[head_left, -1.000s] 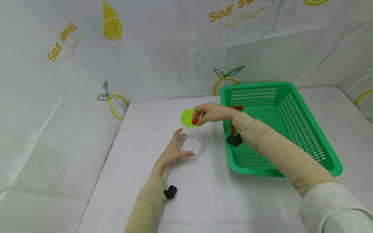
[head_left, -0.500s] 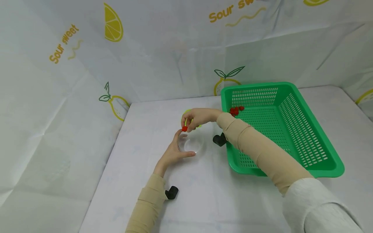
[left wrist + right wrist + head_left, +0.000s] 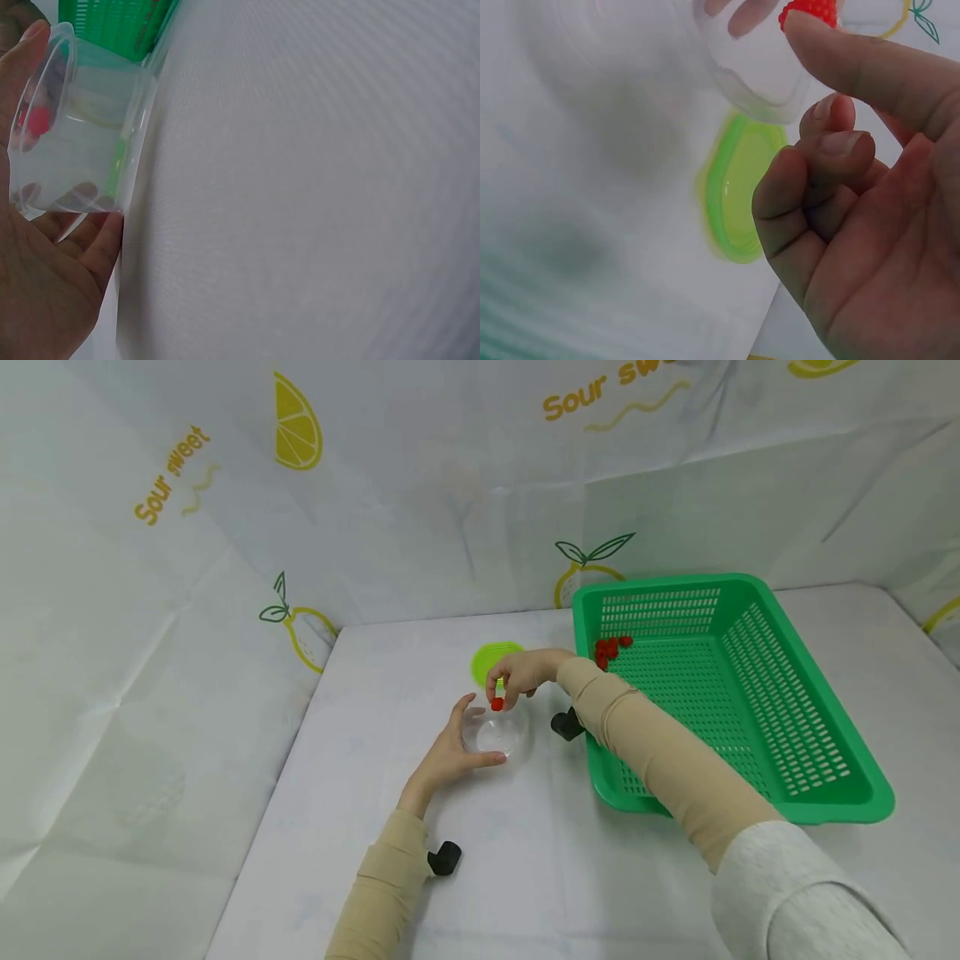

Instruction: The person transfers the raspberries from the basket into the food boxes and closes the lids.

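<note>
Shifted rightward, the right hand (image 3: 523, 673) pinches a red berry (image 3: 497, 703) at the upright cup (image 3: 88, 150) the left hand (image 3: 447, 755) grips.

The desk (image 3: 540, 860) is viewed forward and down from the head; the clear cup (image 3: 94, 105) is shared, closer up, by both wrist views.

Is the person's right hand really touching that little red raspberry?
Touching. The right wrist view shows the right hand with its thumb tip right up against the red raspberry.
</note>
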Tool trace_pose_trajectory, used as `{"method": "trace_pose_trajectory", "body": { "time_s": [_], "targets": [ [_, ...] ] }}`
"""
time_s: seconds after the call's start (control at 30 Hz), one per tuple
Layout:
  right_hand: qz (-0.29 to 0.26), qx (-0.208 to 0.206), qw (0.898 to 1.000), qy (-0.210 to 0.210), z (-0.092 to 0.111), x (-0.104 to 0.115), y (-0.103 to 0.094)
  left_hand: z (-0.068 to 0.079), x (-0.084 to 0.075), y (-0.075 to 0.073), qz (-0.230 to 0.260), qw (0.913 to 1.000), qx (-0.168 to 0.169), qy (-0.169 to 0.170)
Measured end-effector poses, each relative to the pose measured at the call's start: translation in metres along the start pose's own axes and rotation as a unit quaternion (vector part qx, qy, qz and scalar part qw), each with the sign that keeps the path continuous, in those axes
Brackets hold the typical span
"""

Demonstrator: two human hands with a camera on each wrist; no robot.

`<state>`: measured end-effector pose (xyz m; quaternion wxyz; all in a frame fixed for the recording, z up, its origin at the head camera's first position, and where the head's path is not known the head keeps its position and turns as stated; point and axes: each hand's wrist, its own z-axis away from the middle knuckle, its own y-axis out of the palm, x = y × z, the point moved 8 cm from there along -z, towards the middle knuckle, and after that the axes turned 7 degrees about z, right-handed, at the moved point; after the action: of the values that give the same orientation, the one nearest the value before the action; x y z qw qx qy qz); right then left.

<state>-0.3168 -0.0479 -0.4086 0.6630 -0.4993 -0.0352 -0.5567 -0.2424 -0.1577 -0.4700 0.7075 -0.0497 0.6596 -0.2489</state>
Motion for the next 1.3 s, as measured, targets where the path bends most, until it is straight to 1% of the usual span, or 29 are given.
{"method": "trace_pose_trajectory", "body": {
  "time_s": [0.27,0.43,0.57,0.77,0.83,1.03,1.13,1.3],
  "targets": [
    [0.016,-0.004,1.0,0.02,0.0,-0.003,0.004,-0.001,-0.001,0.002,-0.003,1.0,0.002,-0.001],
    [0.032,0.01,0.999,0.023,-0.002,-0.004,0.008,0.001,-0.002,0.001,-0.002,1.0,-0.001,-0.004],
    [0.037,0.019,0.999,0.024,-0.003,-0.005,0.012,0.004,0.0,0.0,0.001,0.9999,-0.005,-0.01],
    [0.044,0.021,0.998,0.029,-0.003,-0.003,0.016,0.008,0.006,0.0,-0.003,0.9997,-0.004,-0.024],
    [0.047,0.023,0.998,0.03,-0.002,-0.002,0.016,0.008,0.006,0.0,-0.007,0.9997,-0.003,-0.022],
    [0.051,0.021,0.998,0.035,0.002,-0.001,0.009,0.003,0.001,-0.003,-0.011,0.9999,-0.003,-0.008],
    [0.053,0.019,0.998,0.038,0.006,-0.005,0.006,0.0,0.0,-0.002,-0.007,0.9999,0.003,-0.008],
    [0.052,0.008,0.998,0.023,0.015,-0.004,-0.002,0.0,0.0,0.0,-0.002,0.9999,0.008,-0.011]
  ]
}}
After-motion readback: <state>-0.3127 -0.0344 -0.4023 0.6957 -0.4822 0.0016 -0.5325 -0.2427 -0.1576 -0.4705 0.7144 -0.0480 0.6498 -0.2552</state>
